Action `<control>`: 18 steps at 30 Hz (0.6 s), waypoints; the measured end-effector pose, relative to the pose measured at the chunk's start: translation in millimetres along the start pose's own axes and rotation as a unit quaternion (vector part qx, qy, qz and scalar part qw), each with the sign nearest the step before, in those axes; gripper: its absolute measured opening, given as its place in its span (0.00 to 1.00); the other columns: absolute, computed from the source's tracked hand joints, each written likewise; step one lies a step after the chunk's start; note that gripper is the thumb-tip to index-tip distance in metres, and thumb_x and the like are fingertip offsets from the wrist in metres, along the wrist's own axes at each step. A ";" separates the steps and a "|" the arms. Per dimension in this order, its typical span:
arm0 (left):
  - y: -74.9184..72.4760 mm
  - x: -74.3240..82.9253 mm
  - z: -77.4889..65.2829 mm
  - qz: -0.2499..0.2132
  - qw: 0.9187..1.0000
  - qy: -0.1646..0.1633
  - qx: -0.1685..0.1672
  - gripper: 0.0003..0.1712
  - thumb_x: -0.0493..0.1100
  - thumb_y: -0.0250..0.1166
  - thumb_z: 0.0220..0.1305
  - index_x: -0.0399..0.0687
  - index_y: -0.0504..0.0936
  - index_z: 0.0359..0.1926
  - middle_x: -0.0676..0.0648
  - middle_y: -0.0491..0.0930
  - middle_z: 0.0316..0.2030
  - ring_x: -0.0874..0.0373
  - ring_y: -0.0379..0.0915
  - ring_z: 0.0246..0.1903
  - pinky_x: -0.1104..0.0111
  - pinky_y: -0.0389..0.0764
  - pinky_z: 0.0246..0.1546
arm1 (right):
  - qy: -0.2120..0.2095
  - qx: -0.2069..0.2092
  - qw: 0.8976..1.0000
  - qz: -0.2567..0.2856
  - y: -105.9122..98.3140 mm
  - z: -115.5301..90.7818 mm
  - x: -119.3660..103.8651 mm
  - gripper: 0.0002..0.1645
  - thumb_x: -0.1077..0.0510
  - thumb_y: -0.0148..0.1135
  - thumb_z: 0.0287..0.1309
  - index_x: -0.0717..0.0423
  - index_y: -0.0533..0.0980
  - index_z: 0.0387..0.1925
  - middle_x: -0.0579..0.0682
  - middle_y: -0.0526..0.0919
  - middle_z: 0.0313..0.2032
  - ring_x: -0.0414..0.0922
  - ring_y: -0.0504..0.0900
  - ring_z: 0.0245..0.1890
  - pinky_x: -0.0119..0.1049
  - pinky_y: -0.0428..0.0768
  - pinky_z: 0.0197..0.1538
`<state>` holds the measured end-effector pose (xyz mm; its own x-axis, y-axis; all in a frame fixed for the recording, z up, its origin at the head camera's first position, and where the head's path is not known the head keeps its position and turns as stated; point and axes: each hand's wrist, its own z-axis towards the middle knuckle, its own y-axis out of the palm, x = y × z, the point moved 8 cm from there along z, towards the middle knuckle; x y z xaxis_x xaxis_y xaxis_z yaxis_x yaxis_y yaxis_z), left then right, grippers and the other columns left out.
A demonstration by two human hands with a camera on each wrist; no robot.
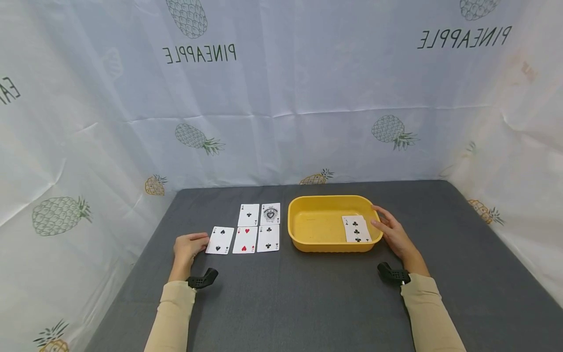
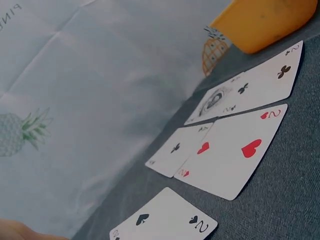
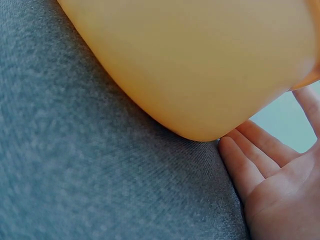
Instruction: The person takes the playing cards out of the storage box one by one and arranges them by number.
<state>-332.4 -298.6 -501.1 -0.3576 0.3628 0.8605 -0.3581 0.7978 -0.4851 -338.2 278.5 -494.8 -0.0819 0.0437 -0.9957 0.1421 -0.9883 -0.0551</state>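
A two of spades (image 1: 220, 240) lies face up at the left end of the card layout. My left hand (image 1: 188, 249) is at its left edge, fingertips touching or very near it. Right of that card are a two of hearts (image 1: 245, 239) and a two of clubs (image 1: 268, 243), with an ace of clubs (image 1: 248, 215) and an ace of spades (image 1: 270, 213) above them. My right hand (image 1: 398, 239) holds the right end of a yellow tray (image 1: 310, 220), thumb at the rim and fingers (image 3: 252, 155) against the outer wall. A three of clubs (image 1: 356, 229) lies inside, to the right.
A dark grey cloth (image 1: 281, 303) covers the table. White curtains (image 1: 281, 88) with pineapple prints hang behind it and at both sides. A black camera mount (image 1: 203, 278) sits on the left wrist, another (image 1: 393, 274) on the right.
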 end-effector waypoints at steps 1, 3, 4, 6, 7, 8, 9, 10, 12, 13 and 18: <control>3.2 -3.8 7.3 0.003 1.000 0.003 0.003 0.16 0.36 0.64 0.61 0.33 0.82 0.50 0.32 0.81 0.52 0.55 0.83 0.39 0.76 0.82 0.26 | 0.001 0.001 1.000 -0.001 0.0 -0.1 0.0 0.34 0.55 0.52 0.70 0.50 0.54 0.72 0.32 0.73 0.51 0.27 0.78 0.47 0.20 0.80 0.46; 9.0 -13.4 23.8 0.009 1.000 0.010 0.011 0.15 0.37 0.65 0.61 0.37 0.83 0.49 0.35 0.82 0.51 0.52 0.84 0.41 0.72 0.85 0.31 | 0.005 0.003 1.000 -0.005 -0.5 -0.1 0.9 0.34 0.54 0.53 0.69 0.50 0.54 0.72 0.33 0.72 0.51 0.26 0.78 0.47 0.20 0.80 0.46; 10.9 -16.8 30.1 0.015 1.000 0.019 0.012 0.16 0.39 0.65 0.62 0.38 0.83 0.50 0.35 0.82 0.51 0.51 0.84 0.42 0.67 0.86 0.36 | 0.007 0.004 1.000 -0.006 -0.6 0.0 1.3 0.34 0.54 0.53 0.69 0.50 0.54 0.72 0.33 0.72 0.51 0.26 0.78 0.47 0.20 0.80 0.46; 12.3 -20.6 37.8 0.023 0.999 0.031 0.017 0.16 0.40 0.65 0.62 0.39 0.84 0.49 0.35 0.82 0.51 0.49 0.85 0.43 0.61 0.86 0.42 | 0.009 0.007 1.000 -0.012 -0.2 0.1 2.0 0.34 0.54 0.53 0.69 0.49 0.55 0.72 0.34 0.71 0.51 0.26 0.78 0.47 0.20 0.80 0.46; 12.3 -21.1 39.1 0.028 0.999 0.034 0.020 0.16 0.41 0.65 0.61 0.40 0.84 0.49 0.35 0.82 0.51 0.49 0.85 0.42 0.61 0.86 0.40 | 0.012 0.008 1.000 -0.015 -0.2 0.1 2.5 0.34 0.54 0.53 0.69 0.48 0.55 0.72 0.33 0.71 0.51 0.26 0.78 0.47 0.19 0.79 0.47; 11.5 -20.7 38.9 0.034 0.999 0.036 0.021 0.15 0.41 0.66 0.61 0.41 0.84 0.49 0.35 0.83 0.50 0.50 0.85 0.40 0.63 0.86 0.38 | 0.014 0.008 1.000 -0.018 -0.1 0.1 2.9 0.34 0.53 0.53 0.69 0.48 0.54 0.72 0.33 0.71 0.51 0.26 0.78 0.47 0.19 0.79 0.47; 10.4 -18.7 37.1 0.038 0.998 0.040 0.017 0.16 0.41 0.66 0.61 0.40 0.84 0.49 0.34 0.82 0.50 0.52 0.85 0.37 0.66 0.85 0.35 | 0.017 0.011 1.000 -0.019 -0.1 0.1 3.0 0.34 0.54 0.53 0.69 0.47 0.55 0.72 0.34 0.71 0.52 0.26 0.77 0.47 0.19 0.79 0.47; 8.9 -13.8 31.1 0.041 0.998 0.038 0.015 0.16 0.41 0.66 0.61 0.39 0.84 0.48 0.34 0.82 0.50 0.54 0.85 0.35 0.70 0.83 0.30 | 0.020 0.014 1.000 -0.019 -0.2 0.0 3.1 0.34 0.54 0.53 0.69 0.47 0.55 0.72 0.34 0.70 0.52 0.26 0.77 0.47 0.19 0.79 0.47; 8.2 0.6 14.8 0.028 0.999 0.033 -0.002 0.16 0.39 0.64 0.62 0.34 0.83 0.49 0.32 0.82 0.50 0.59 0.84 0.31 0.74 0.82 0.27 | 0.024 0.016 0.999 -0.023 -0.2 -0.3 2.8 0.34 0.53 0.53 0.69 0.48 0.54 0.72 0.36 0.70 0.53 0.26 0.77 0.47 0.19 0.79 0.46; 9.3 8.6 6.2 0.019 0.999 0.030 -0.015 0.17 0.38 0.64 0.62 0.32 0.82 0.49 0.31 0.81 0.49 0.62 0.82 0.30 0.76 0.82 0.26 | 0.024 0.017 0.999 -0.024 -0.3 -0.5 2.4 0.34 0.53 0.53 0.69 0.49 0.54 0.72 0.38 0.70 0.54 0.26 0.77 0.47 0.19 0.79 0.46; 26.9 42.8 -26.3 -0.043 0.995 0.009 -0.089 0.19 0.38 0.62 0.63 0.31 0.79 0.53 0.41 0.87 0.39 0.72 0.79 0.27 0.76 0.85 0.34 | 0.027 0.022 0.999 -0.032 -1.0 -0.6 2.2 0.34 0.54 0.52 0.70 0.50 0.53 0.73 0.45 0.69 0.58 0.25 0.77 0.46 0.19 0.79 0.46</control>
<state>-334.7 -249.0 -473.2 -0.3163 0.2974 0.9008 -0.2280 0.8979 -0.3765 -337.9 279.8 -497.0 -0.0363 0.1131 -0.9929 0.0942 -0.9888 -0.1160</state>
